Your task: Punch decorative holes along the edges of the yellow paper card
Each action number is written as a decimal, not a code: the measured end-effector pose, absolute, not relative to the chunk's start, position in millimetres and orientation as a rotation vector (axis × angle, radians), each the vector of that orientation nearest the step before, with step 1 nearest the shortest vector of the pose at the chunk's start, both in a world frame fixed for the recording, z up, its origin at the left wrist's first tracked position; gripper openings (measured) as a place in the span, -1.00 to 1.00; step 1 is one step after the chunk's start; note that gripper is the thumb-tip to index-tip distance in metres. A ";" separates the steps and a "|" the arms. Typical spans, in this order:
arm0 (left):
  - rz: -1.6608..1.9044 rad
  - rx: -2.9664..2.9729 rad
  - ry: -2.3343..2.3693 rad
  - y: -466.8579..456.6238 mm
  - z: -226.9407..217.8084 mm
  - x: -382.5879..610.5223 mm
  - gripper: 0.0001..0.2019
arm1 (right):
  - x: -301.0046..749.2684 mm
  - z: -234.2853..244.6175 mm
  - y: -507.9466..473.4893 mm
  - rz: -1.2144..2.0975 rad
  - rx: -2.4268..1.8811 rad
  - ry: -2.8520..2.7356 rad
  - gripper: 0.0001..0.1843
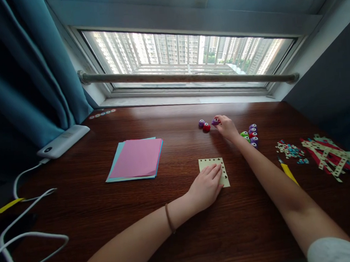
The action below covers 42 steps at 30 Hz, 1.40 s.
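My left hand [205,186] lies flat on a small pale yellow sheet of paper [204,166], fingers stretched out. Small punched holes run along the sheet's top and right edges; my hand covers its lower left part. Farther back, my right hand [227,129] pinches a purple craft punch [215,121] at the desk. Just left of it stand a red craft punch [206,127] and another purple punch [201,123]. Right of my right wrist, several more punches [253,135] in purple, red and green stand close together, partly hidden by the forearm.
A stack of coloured paper [136,157], pink on top, lies at left. Farther right are punched-out paper bits [290,149], a yellow craft knife [288,173] and a heap of punched paper strips [334,157]. A white power bank [64,141] with a white cable [32,234] sits far left.
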<state>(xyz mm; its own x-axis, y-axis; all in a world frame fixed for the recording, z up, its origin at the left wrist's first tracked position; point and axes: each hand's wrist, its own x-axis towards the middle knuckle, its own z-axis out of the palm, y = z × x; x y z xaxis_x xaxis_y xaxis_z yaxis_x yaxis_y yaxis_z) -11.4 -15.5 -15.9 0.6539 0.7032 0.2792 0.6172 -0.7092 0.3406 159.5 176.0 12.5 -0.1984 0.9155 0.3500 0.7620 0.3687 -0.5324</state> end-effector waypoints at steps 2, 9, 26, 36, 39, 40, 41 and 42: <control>0.581 2.640 1.086 -15.8 -15.3 -11.3 -0.57 | 168.8 19.3 144.6 0.381 -1.411 -1.969 -0.69; 0.584 2.617 1.126 -15.2 -10.1 -10.3 -0.59 | 205.6 20.1 9.9 0.936 -1.295 -1.885 -0.70; 0.692 2.672 1.107 -9.5 -10.8 -9.6 -0.75 | 213.5 15.0 -19.8 0.848 -1.354 -2.033 -0.78; 0.754 2.524 1.085 -8.0 -11.5 -11.8 -0.76 | 207.7 10.6 -22.5 0.912 -1.363 -1.967 -0.76; 0.733 2.520 1.092 -8.0 -11.0 -11.6 -0.76 | 206.9 10.0 -22.9 0.895 -1.362 -1.976 -0.75; 0.725 2.519 1.093 -8.1 -10.7 -11.5 -0.76 | 206.6 10.3 -22.9 0.880 -1.362 -1.983 -0.75; 0.717 2.519 1.094 -8.1 -10.4 -11.5 -0.76 | 206.4 10.6 -22.9 0.869 -1.360 -1.991 -0.75; 0.714 2.519 1.097 -8.1 -10.0 -11.4 -0.76 | 206.1 11.0 -22.8 0.864 -1.355 -1.999 -0.76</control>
